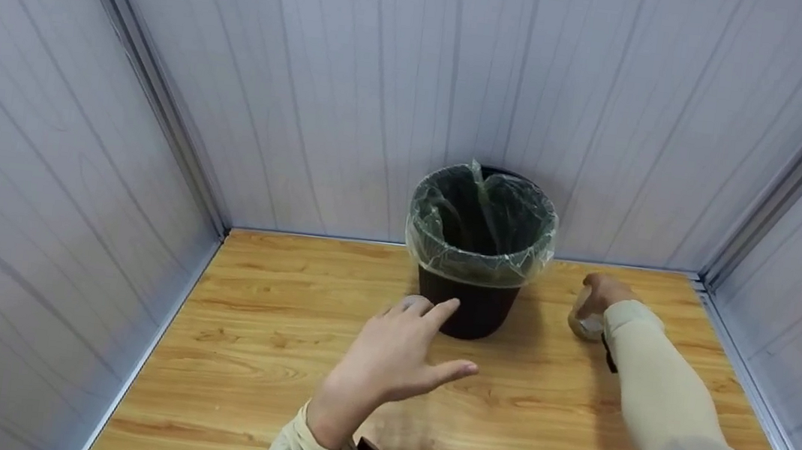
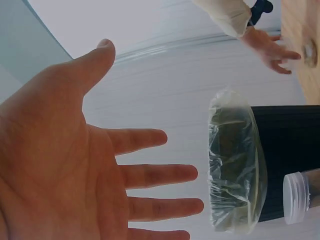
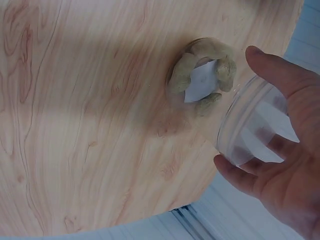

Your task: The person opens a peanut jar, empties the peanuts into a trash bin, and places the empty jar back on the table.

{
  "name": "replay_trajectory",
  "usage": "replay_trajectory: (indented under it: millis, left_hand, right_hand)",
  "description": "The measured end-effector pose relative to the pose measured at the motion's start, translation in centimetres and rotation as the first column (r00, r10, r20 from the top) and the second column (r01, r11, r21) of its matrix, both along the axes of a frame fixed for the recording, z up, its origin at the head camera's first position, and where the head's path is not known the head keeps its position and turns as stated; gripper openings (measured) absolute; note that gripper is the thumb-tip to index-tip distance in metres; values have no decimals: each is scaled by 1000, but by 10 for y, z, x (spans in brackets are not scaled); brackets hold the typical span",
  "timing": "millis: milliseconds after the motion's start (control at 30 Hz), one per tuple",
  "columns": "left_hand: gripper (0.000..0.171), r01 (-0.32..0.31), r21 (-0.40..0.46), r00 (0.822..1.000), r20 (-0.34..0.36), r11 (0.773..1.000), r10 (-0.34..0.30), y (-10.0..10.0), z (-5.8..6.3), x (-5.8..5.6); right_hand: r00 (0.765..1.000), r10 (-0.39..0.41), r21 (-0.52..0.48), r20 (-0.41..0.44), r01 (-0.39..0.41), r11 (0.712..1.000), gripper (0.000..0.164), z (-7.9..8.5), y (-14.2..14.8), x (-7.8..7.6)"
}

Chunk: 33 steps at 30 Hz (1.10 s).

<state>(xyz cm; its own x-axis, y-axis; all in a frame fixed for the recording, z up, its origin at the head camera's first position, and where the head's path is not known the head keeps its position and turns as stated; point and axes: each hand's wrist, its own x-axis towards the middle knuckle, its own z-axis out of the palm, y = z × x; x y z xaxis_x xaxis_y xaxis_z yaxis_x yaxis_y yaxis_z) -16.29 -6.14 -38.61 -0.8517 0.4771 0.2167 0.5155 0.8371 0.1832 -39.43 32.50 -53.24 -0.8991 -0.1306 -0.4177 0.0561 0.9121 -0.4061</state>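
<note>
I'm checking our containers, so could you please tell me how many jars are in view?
2: a clear jar at the right hand, and a lidded jar in front of the bin in the left wrist view. More could be hidden behind the bin.

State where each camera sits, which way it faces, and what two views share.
Head: worn on the head, looking forward and down at the bin; left hand and right hand show.
Left wrist: on that wrist, facing the bin; both hands show.
Right wrist: on that wrist, facing the jar; right hand shows.
Head and left wrist share the bin and hands.
</note>
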Motion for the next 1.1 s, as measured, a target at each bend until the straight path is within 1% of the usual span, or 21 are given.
replay_trajectory:
  millis: [67, 133, 233, 300, 333, 367, 433, 500, 533, 600, 633, 667, 700, 733, 800, 867, 933, 967, 1033, 1067, 1100]
  left_hand:
    - [86, 9, -2, 1000, -9, 1000, -9, 0, -2, -2]
    - [82, 27, -2, 999, -31, 1000, -27, 0, -5, -4]
    - [73, 72, 18, 993, -91, 997, -70, -3, -12, -9]
    - [67, 109, 64, 987, -127, 992, -100, -3, -18, -13]
    - [63, 126, 98, 985, -130, 987, -113, -3, -22, -15]
    - [61, 143, 139, 984, -129, 980, -125, -2, -27, -17]
    - [57, 168, 237, 984, -104, 957, -146, 1, -38, -19]
    - [54, 178, 356, 984, -52, 917, -171, 5, -52, -19]
    - [53, 180, 419, 982, -23, 890, -188, 7, -59, -19]
    - [50, 167, 539, 973, 43, 826, -225, 11, -73, -19]
    - [49, 153, 588, 966, 80, 794, -246, 12, -81, -20]
    - [48, 137, 638, 955, 119, 758, -273, 13, -89, -20]
    - [47, 118, 682, 940, 158, 722, -302, 15, -96, -20]
    - [46, 92, 715, 925, 196, 693, -325, 17, -104, -21]
    - [44, 39, 766, 893, 261, 642, -366, 20, -120, -23]
    - [42, -7, 807, 861, 305, 591, -407, 22, -135, -24]
    - [40, -54, 839, 837, 334, 542, -433, 23, -149, -26]
    - [40, -75, 853, 828, 342, 516, -445, 24, -156, -28]
    - [40, -107, 873, 814, 352, 476, -462, 24, -167, -30]
    - [40, -124, 881, 810, 356, 457, -465, 25, -172, -31]
    - [40, -141, 886, 808, 360, 441, -466, 25, -176, -32]
  right_hand:
    - [1000, 0, 0, -14, 0, 1000, 79, -3, 1, 2]
    - [999, 20, 4, -32, -20, 1000, 79, -4, 0, 3]
    - [997, 58, 6, -53, -58, 998, 81, -2, -5, 6]
    - [994, 81, 14, -67, -80, 997, 84, 0, -9, 8]
    - [993, 90, 15, -75, -89, 996, 86, 1, -10, 9]
    - [992, 97, 16, -85, -96, 995, 87, 1, -10, 11]
    - [987, 121, 25, -110, -119, 993, 89, 1, -8, 16]
    - [978, 153, 34, -140, -150, 988, 87, 0, -7, 23]
    - [972, 171, 35, -160, -168, 985, 85, 0, -7, 26]
    - [956, 211, 55, -202, -204, 977, 81, 2, -10, 34]
    - [949, 225, 67, -222, -215, 974, 80, 2, -13, 39]
    - [940, 243, 73, -241, -232, 970, 79, 3, -15, 44]
    - [931, 255, 80, -259, -243, 967, 79, 3, -18, 50]
    - [921, 270, 83, -282, -257, 963, 79, 4, -20, 55]
    - [901, 292, 93, -322, -277, 956, 80, 7, -24, 68]
    - [879, 314, 80, -360, -306, 949, 80, 9, -29, 82]
    - [857, 333, 61, -394, -337, 939, 79, 12, -35, 98]
    - [849, 339, 48, -407, -350, 935, 79, 13, -38, 106]
    - [831, 349, 12, -433, -381, 924, 79, 15, -45, 121]
    - [827, 348, -9, -442, -392, 920, 79, 16, -49, 128]
    - [816, 350, -21, -459, -404, 915, 79, 17, -53, 134]
